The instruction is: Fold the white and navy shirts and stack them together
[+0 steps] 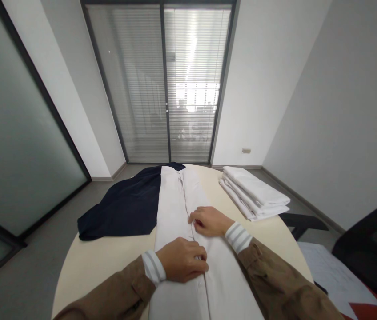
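Observation:
A long white button-front garment (174, 209) lies lengthwise down the table, its sides folded in and its front opening running along the middle. My left hand (184, 261) is closed on the garment's front opening near the lower part, thumb and fingers pinched together. Farther up the same opening, my right hand (208, 220) pinches the cloth edge with curled fingers. Small buttons or buttonholes show faintly below my left hand. What exactly sits between the fingertips is hidden. A dark navy cloth (125, 204) lies left of the garment, reaching up to its left edge.
A stack of folded white cloth (255, 193) rests on the right of the round cream table (108, 271). A black chair (375, 235) and a white and red item (335, 275) stand beyond the right edge. Glass doors with blinds (165, 89) are ahead.

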Demonstrator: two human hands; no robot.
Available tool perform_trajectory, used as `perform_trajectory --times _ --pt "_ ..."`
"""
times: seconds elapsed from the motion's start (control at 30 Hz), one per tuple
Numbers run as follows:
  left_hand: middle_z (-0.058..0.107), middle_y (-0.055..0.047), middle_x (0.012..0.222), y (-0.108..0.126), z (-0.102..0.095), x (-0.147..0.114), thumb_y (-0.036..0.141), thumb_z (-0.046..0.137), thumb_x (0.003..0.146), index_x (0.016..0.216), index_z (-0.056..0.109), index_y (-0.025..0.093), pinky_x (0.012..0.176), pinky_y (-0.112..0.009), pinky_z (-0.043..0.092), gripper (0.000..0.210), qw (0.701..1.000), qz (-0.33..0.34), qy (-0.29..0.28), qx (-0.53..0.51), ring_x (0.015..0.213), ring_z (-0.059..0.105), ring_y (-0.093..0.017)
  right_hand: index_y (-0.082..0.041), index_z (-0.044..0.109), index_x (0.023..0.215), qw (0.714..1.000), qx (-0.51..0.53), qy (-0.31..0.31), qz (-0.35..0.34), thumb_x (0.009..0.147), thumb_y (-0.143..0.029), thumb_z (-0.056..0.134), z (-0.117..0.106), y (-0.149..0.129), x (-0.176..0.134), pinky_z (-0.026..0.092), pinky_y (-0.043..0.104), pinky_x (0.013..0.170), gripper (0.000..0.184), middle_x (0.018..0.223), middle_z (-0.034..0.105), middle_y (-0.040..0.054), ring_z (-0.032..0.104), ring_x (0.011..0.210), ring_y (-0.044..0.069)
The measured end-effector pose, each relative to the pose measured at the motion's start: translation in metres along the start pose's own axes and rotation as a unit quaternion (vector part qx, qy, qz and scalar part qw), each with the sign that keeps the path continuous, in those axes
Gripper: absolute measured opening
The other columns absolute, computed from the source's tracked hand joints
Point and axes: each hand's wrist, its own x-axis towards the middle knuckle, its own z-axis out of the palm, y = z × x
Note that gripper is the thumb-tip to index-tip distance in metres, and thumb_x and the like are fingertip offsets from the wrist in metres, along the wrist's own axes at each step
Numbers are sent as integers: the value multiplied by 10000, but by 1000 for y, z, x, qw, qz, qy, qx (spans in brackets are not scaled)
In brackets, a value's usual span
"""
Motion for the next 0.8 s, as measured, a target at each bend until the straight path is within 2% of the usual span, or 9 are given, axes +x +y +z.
perform_trajectory --times 0.23,0.33,0.6,0.8 --pt "654 26 986 0 5 -2 249 603 812 841 588 228 541 -302 385 38 1000 -4 13 -17 784 577 -147 -187 641 1041 996 -37 67 42 902 -179 492 7 -3 -1 428 284 776 204 889 697 55 629 818 176" --pt "643 14 945 2 6 -2 247 619 779 791 574 223 528 -313 381 53 1000 6 2 -18 761 559 -150 -196 632 1029 995 -41 82 32 919 -175 492 11 -5 -2 426 294 800 179 905 697 48 625 845 176" --pt "601 -7 821 2 2 1 222 636 735 711 532 212 601 -331 418 107 999 44 -6 -24 741 512 -167 -206 623 1057 995 -57 84 10 990 -221 458 15 -8 -1 432 305 813 179 967 673 53 593 901 181" --pt "561 -3 755 7 0 2 247 634 718 699 516 218 512 -319 337 123 999 35 -16 -13 685 502 -167 -201 609 1128 994 -88 55 17 987 -234 445 20 -15 1 442 331 821 218 1011 636 79 560 946 205"
